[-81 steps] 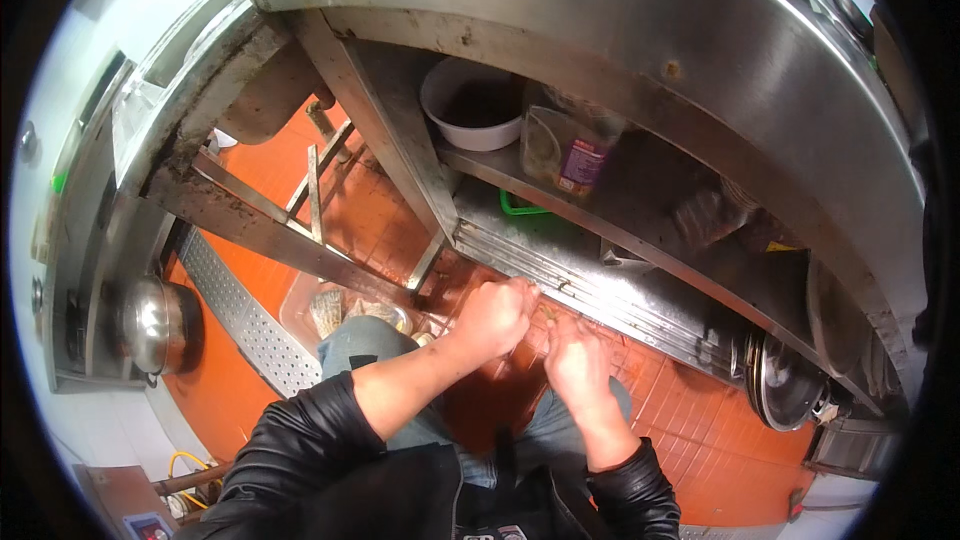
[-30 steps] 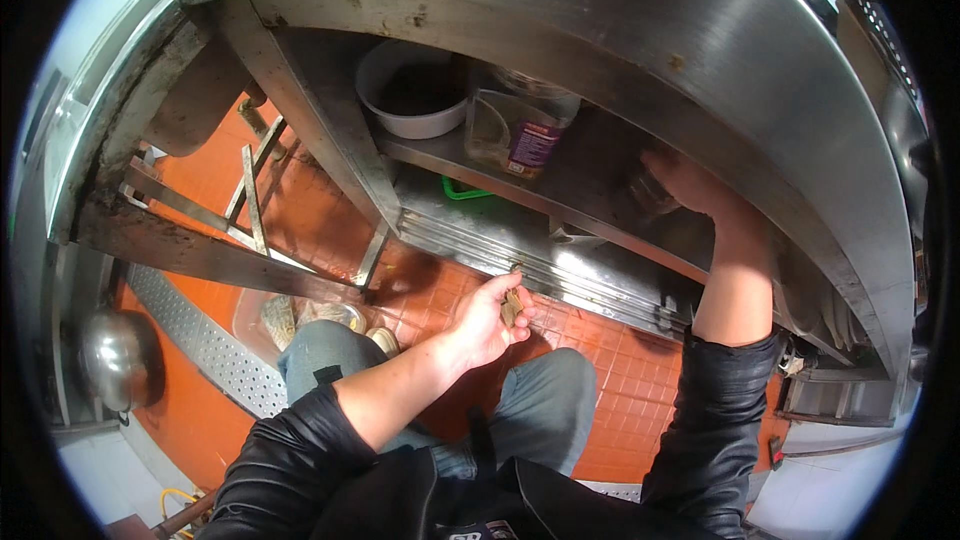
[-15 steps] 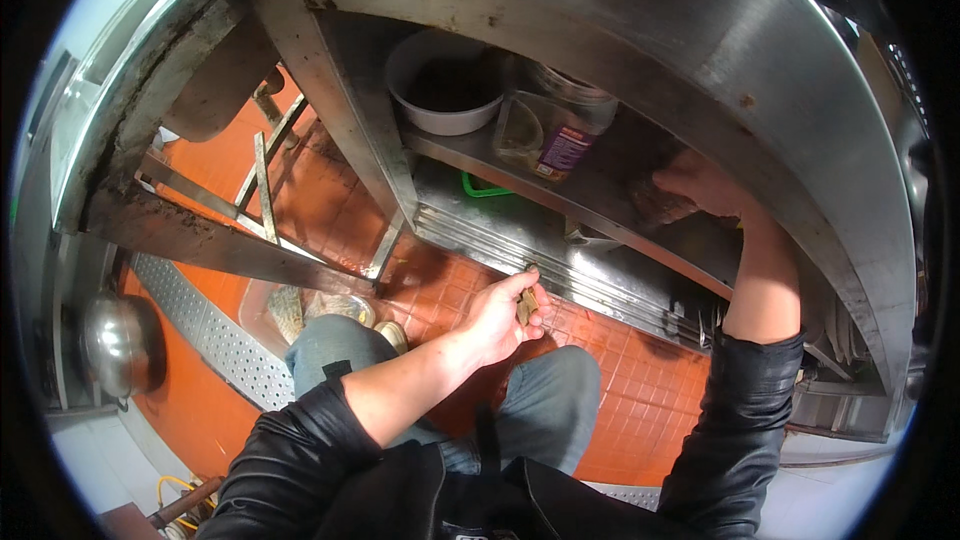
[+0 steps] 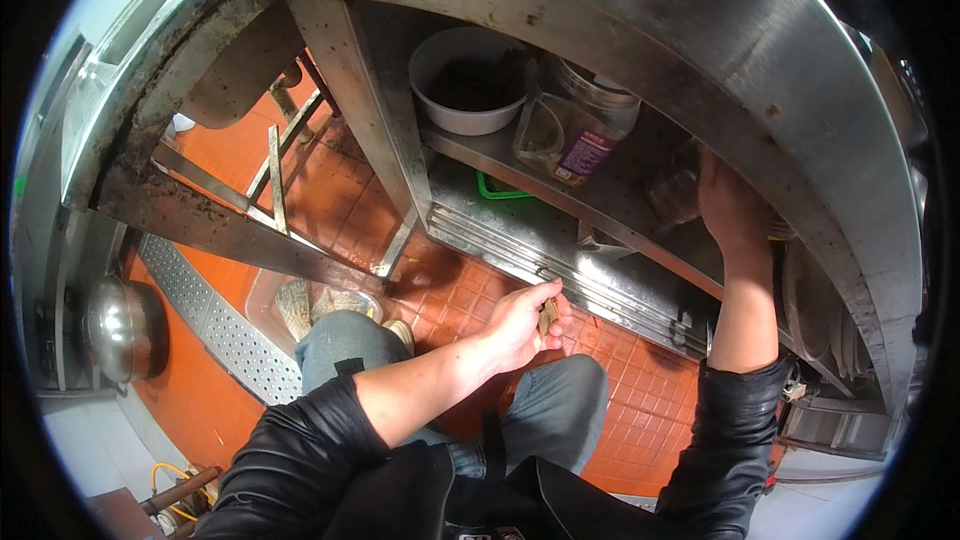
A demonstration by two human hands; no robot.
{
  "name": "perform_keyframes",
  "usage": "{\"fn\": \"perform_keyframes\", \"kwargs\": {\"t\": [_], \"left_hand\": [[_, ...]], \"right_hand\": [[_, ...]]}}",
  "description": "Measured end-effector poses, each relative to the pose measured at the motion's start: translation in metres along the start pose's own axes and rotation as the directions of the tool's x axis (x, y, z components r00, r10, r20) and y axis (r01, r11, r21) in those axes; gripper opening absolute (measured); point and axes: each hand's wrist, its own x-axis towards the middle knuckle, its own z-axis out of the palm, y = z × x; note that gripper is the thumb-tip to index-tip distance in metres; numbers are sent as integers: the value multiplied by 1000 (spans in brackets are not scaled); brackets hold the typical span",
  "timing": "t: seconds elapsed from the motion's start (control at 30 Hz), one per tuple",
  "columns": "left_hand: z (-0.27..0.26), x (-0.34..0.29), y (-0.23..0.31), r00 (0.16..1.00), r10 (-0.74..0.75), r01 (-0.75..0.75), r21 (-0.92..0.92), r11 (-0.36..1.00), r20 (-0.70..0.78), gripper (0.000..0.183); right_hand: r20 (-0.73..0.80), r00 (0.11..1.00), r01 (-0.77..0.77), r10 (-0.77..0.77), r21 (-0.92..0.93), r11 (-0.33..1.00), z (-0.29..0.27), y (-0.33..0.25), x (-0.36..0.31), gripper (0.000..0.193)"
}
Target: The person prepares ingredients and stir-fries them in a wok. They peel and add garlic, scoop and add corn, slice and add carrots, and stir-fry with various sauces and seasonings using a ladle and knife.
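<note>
My left hand (image 4: 522, 328) is closed around a few small brown pieces (image 4: 548, 316) that look like dried bark, held above my knees in front of the shelf. My right hand (image 4: 732, 208) reaches deep into the steel cabinet's shelf (image 4: 640, 208), and its fingertips disappear behind the front rail. Beside that hand a clear plastic jar (image 4: 675, 188) lies tilted on the shelf; whether my fingers hold it is hidden. Further left on the same shelf stand a white bowl (image 4: 470, 122) with dark contents and a clear plastic container (image 4: 560, 145) with a purple label.
A steel rail (image 4: 640, 45) curves across above the shelf. Below it, a green basket (image 4: 500, 190) sits on the lower level. On the left are a metal stand (image 4: 220, 225), a steel pot (image 4: 122, 328) and a tub (image 4: 262, 305) on the orange tiled floor (image 4: 625, 420).
My right hand has moved deeper into the shelf, its fingers passing behind the rail. My left hand keeps hold of the brown pieces. The whole view has shifted slightly.
</note>
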Motion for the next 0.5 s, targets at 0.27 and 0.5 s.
{"fn": "perform_keyframes", "kwargs": {"t": [0.27, 0.5], "left_hand": [[2, -1, -3, 993, -21, 28, -58, 998, 116, 31], [7, -1, -4, 996, -34, 37, -34, 999, 88, 33]], "right_hand": [[-48, 990, -131, 136, 97, 987, 17, 9, 0, 34], [-127, 989, -91, 72, -153, 984, 29, 29, -4, 30]]}}
